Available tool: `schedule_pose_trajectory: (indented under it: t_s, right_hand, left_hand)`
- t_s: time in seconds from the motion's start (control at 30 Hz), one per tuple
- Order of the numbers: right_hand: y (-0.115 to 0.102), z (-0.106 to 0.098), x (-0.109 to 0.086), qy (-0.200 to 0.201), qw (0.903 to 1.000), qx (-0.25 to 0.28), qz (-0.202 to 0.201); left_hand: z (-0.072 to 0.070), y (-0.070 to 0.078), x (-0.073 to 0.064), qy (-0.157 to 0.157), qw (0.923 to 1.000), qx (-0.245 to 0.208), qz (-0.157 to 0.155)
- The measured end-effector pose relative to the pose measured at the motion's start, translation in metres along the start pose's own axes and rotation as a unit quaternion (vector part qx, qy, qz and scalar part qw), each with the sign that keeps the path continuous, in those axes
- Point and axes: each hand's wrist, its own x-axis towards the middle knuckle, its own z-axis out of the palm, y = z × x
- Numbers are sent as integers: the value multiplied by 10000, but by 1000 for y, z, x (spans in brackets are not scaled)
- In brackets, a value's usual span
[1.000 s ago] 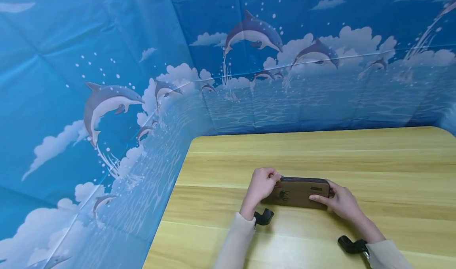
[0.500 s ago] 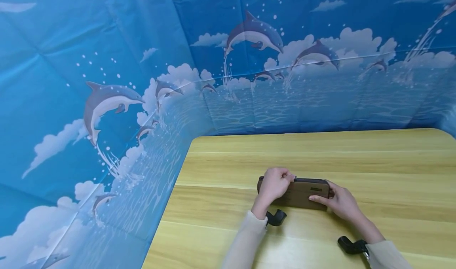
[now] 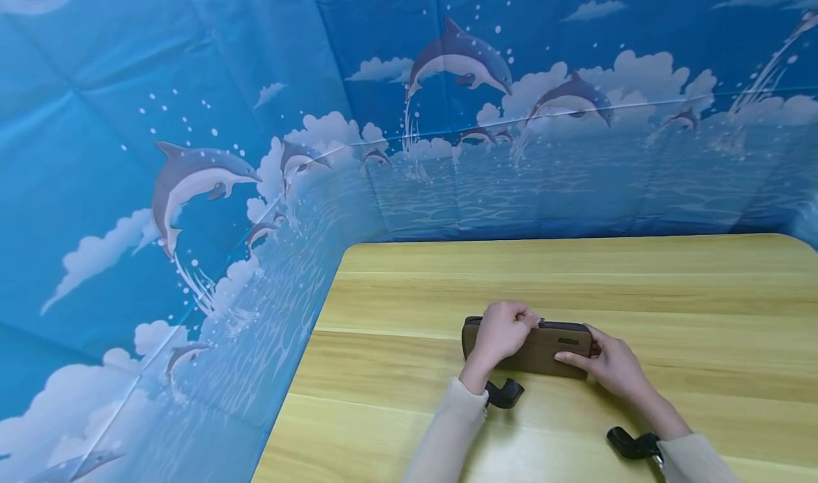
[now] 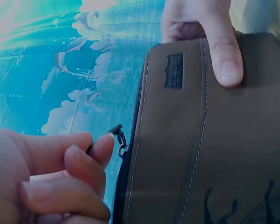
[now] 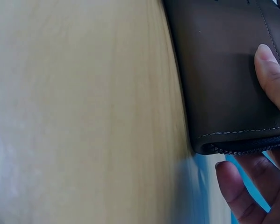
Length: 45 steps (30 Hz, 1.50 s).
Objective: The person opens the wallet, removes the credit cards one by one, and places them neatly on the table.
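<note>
Far left: blue dolphin backdrop [image 3: 255,291], wraps round behind the counter's far edge. Wood-look counter [image 3: 396,291] next, its far left corner rounded.

Pale left sleeve [image 3: 441,440] comes in over the counter. Left hand [image 3: 503,335]: thumb and finger pinch the zip pull [image 4: 121,137] at the wallet's top edge. Black wrist mount [image 3: 507,394] just right of that wrist.

Brown wallet [image 3: 543,355]: long side level, zip side up, well in from the counter's left and far edges. Can't tell if its bottom touches the counter. Dark label [image 4: 175,71] near its right end.

Right hand [image 3: 616,366]: grips that right end, thumb flat on the front face. Second black mount [image 3: 631,443], then right sleeve [image 3: 693,458].
</note>
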Motion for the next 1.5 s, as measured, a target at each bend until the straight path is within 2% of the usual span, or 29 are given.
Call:
schedule_pose_trajectory:
  t_s: [0.2, 0.43, 0.67, 0.83, 1.13, 1.3, 1.5]
  right_hand:
    - [-1, 1, 0, 120, 9999, 15, -117]
    - [1, 2, -1, 134, 9998, -3, -173]
    - [2, 1, -1, 131, 9997, -65, -203]
    - [0, -1, -2, 147, 9997, -81, -180]
    - [-2, -1, -2, 105, 9999, -86, -28]
    - [0, 0, -4, 3, 9998, -173, 100]
    - [2, 1, -4, 36, 9999, -125, 95]
  left_hand:
    - [5, 7, 1, -27, 9996, 279, 41]
    - [11, 13, 2, -105, 9998, 183, 45]
    - [14, 16, 2, -113, 9994, 322, 46]
    - [11, 12, 0, -88, 9992, 371, -88]
    - [-2, 5, -4, 190, 9979, 603, -158]
    - [-7, 2, -6, 97, 9975, 660, -226]
    - [-8, 1, -8, 42, 9957, 910, -136]
